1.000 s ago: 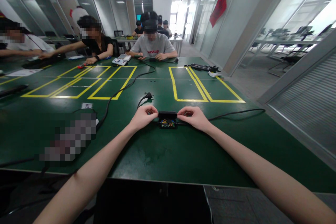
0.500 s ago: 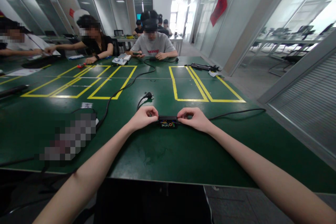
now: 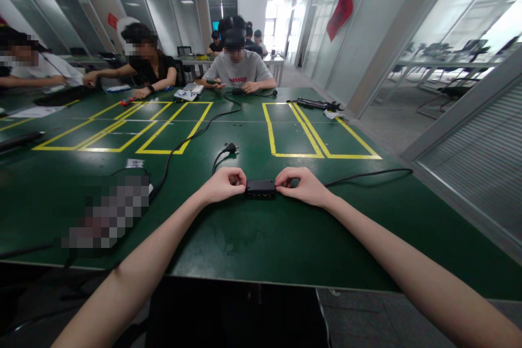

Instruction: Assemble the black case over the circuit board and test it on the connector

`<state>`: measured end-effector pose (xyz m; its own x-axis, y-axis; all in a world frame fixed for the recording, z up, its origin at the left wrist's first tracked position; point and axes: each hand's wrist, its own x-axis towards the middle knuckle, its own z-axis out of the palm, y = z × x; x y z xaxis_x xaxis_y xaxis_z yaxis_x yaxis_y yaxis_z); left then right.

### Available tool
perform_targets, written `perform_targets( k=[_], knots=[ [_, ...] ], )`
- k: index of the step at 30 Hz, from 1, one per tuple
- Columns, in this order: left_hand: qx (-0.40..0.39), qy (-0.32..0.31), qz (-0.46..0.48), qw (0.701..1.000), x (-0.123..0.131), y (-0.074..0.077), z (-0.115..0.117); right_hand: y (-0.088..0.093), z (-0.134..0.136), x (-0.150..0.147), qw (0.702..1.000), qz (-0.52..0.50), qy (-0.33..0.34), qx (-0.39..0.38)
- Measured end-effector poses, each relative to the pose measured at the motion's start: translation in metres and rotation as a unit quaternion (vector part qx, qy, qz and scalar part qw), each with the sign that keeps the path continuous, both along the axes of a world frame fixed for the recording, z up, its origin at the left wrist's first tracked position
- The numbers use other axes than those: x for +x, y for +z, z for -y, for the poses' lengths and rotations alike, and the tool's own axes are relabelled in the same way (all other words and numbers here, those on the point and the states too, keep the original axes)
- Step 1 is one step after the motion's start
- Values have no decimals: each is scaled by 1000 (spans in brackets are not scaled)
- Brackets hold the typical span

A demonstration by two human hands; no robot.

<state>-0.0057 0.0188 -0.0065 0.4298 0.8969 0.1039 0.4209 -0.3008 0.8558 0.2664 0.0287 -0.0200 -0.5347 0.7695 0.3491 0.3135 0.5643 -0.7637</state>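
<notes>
Between my two hands a black power adapter cover (image 3: 261,187) lies over the lower part of a power adapter (image 3: 264,194). A thin strip of the parts inside still shows along the near edge. My left hand (image 3: 225,183) pinches the cover's left end between thumb and fingers. At its right end, my right hand (image 3: 300,183) grips it the same way. A power plug (image 3: 231,148) on a short black cord rests just beyond my left hand. Another black cable (image 3: 367,175) runs off to the right from behind my right hand.
Yellow tape rectangles mark the green table (image 3: 228,239). A pixelated pouch-like object (image 3: 110,215) and a small white label (image 3: 135,163) lie to the left. A long black cord (image 3: 171,155) crosses toward a person (image 3: 240,68) opposite. Black tools (image 3: 316,104) lie at the far right.
The cover has tipped down toward me from a raised angle, hiding most of the circuit parts that showed before. Both hands stay in nearly the same place.
</notes>
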Motion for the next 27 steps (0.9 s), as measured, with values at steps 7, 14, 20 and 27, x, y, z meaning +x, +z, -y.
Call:
perform_targets(
  k=[7, 14, 20, 27],
  knots=[
    [-8, -3, -7, 1000, 1, 2, 2, -3, -2, 1, 1000, -5, 10, 7],
    [-13, -6, -4, 1000, 0, 0, 1, -3, 0, 1, 1000, -15, 21, -16],
    [-17, -12, -13, 1000, 0, 2, 1, 0, 2, 1, 999, -8, 33, -22],
    [-10, -17, -16, 1000, -2, 1, 0, -3, 1, 2, 999, -3, 32, -25]
  ],
)
